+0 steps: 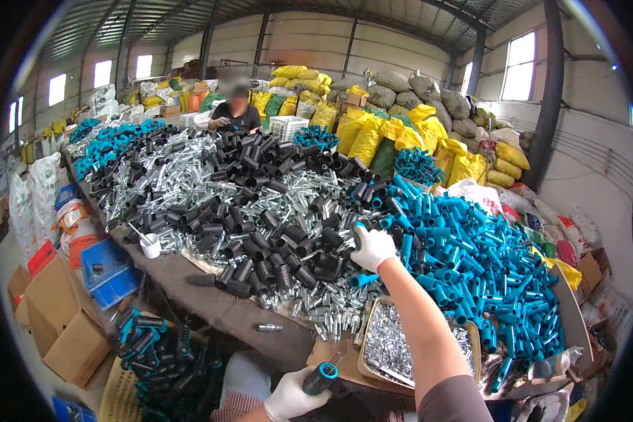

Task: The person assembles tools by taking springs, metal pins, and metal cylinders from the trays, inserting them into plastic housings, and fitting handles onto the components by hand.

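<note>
My left hand (pixel 294 395), in a white glove, is closed around a black ribbed handle (pixel 320 380) with teal bands. A metal coil spring (pixel 337 358) sticks out of its upper end. My right hand (pixel 374 247), also gloved, reaches over the heap, where black sleeves (pixel 327 266) meet teal tubes (pixel 464 246). Its fingers are bent around a small dark piece with teal at its tip, mostly hidden by the glove. Below my right forearm stands a tray (pixel 363 360) of small shiny metal parts. Several metal shafts (pixel 328 325) lie beside the tray.
One loose metal shaft (pixel 269 328) lies near the table's front edge (pixel 218 306). A white cup (pixel 150 245) stands farther left. Black-and-teal handles (pixel 155 344) fill the lower left, near a cardboard box (pixel 63 316) and blue bin (pixel 107 271). A co-worker (pixel 238 112) is across the table.
</note>
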Motion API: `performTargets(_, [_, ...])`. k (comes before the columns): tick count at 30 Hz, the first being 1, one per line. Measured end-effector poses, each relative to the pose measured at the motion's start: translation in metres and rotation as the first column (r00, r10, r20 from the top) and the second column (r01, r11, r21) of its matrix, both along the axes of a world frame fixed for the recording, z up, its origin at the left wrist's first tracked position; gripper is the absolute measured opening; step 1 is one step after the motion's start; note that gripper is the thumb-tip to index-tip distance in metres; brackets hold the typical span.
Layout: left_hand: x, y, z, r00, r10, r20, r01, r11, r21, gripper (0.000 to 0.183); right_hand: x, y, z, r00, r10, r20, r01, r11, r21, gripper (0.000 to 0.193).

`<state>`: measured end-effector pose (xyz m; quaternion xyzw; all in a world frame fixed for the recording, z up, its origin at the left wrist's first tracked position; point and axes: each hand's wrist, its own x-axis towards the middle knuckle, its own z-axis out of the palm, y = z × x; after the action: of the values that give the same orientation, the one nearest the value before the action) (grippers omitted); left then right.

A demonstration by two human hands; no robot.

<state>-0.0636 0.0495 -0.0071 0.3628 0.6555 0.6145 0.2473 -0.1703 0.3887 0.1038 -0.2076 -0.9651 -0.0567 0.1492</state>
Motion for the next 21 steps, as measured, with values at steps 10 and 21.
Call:
performTargets(10, [0.028, -0.039, 0.015, 0.993, 0.048, -0.109, -0.048, 0.999, -0.005, 0.025, 0.192, -0.118, -0.013, 0.487, -0.369, -0.792, -0.867, -0.091, -0.490, 0.059])
performTargets(21, [0.065, -0.035, 0.009, 0.933, -0.155, -0.326, 0.058, 0.956, -0.288, 0.029, 0.281, -0.209, -0.053, 0.471, -0.818, -0.330, -0.882, -0.425, -0.206, 0.061])
